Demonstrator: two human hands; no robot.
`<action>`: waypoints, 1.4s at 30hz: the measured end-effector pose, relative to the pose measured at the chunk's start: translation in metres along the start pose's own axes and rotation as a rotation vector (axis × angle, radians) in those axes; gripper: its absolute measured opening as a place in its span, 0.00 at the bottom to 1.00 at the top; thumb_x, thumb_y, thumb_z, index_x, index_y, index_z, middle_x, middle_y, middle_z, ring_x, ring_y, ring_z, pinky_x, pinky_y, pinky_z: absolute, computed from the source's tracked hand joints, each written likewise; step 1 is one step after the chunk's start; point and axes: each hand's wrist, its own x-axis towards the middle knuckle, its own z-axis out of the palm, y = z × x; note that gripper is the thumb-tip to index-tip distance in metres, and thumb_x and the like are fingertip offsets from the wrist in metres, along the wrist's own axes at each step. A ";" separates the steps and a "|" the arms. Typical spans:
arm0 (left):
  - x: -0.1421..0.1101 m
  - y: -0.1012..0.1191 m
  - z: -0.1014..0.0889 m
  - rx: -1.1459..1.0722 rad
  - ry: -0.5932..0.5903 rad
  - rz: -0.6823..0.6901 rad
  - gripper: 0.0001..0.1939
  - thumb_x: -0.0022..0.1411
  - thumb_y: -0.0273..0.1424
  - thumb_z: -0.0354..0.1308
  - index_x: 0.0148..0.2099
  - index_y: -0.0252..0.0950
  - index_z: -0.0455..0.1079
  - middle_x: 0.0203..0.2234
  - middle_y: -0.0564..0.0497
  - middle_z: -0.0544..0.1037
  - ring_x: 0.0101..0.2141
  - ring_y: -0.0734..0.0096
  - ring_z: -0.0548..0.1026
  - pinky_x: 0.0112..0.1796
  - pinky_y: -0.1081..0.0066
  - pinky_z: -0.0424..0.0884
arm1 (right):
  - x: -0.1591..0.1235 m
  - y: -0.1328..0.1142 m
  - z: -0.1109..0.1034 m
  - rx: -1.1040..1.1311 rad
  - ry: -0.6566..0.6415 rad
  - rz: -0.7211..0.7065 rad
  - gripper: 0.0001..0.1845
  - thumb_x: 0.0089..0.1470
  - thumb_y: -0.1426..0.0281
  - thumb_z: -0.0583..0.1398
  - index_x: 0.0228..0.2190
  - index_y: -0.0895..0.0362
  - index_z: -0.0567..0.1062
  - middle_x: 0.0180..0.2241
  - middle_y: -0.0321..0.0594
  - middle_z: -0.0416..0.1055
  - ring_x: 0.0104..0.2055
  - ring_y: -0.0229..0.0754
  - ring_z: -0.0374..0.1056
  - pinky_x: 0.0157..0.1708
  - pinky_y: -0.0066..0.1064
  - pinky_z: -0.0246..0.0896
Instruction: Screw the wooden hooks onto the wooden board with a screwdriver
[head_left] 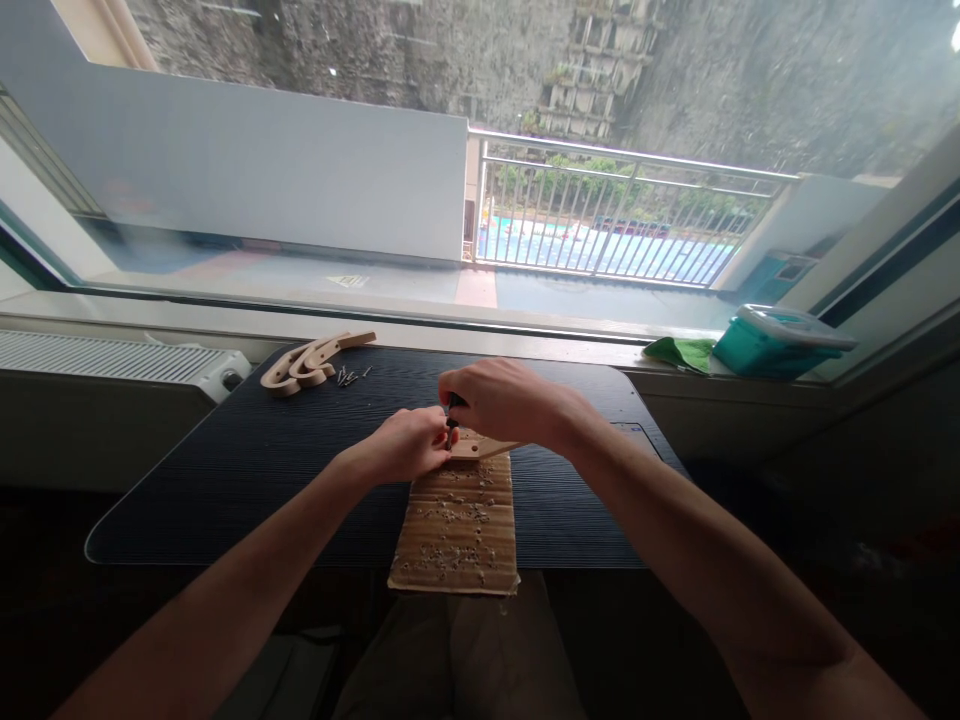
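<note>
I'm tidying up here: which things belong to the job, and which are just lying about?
Job, apparently: dark-handled tool; holed wooden piece; cardboard; curved wooden pieces; small metal pieces.

Lying about, likely: green cloth; teal tub.

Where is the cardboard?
In the head view's lower middle, the cardboard lies on the table, jutting past its near edge, partly under the wooden piece.

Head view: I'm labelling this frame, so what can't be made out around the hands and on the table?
In the head view:
Tool: handle mostly covered by the right hand.
Wooden piece: partly hidden by that hand and the left hand.
Metal pieces: too small to tell their kind.
</note>
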 end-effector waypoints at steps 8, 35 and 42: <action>0.000 -0.002 0.005 -0.070 0.022 0.064 0.06 0.51 0.30 0.55 0.33 0.38 0.71 0.30 0.51 0.78 0.33 0.64 0.75 0.33 0.70 0.65 | 0.004 -0.014 0.010 -0.014 0.023 0.118 0.13 0.55 0.71 0.51 0.40 0.62 0.70 0.31 0.48 0.74 0.28 0.38 0.65 0.24 0.31 0.47; -0.021 -0.003 0.029 -0.575 0.324 -0.031 0.17 0.50 0.32 0.55 0.44 0.34 0.64 0.25 0.57 0.67 0.26 0.76 0.65 0.31 0.73 0.65 | 0.001 -0.013 0.022 -0.054 0.086 0.192 0.13 0.59 0.65 0.50 0.42 0.59 0.66 0.33 0.46 0.75 0.32 0.43 0.71 0.26 0.30 0.55; -0.013 -0.011 0.023 -0.545 0.254 -0.064 0.06 0.48 0.32 0.56 0.30 0.35 0.64 0.20 0.59 0.61 0.23 0.77 0.59 0.26 0.75 0.57 | 0.000 -0.010 0.019 -0.058 0.088 0.153 0.13 0.60 0.66 0.47 0.41 0.59 0.66 0.31 0.46 0.75 0.30 0.44 0.71 0.25 0.31 0.54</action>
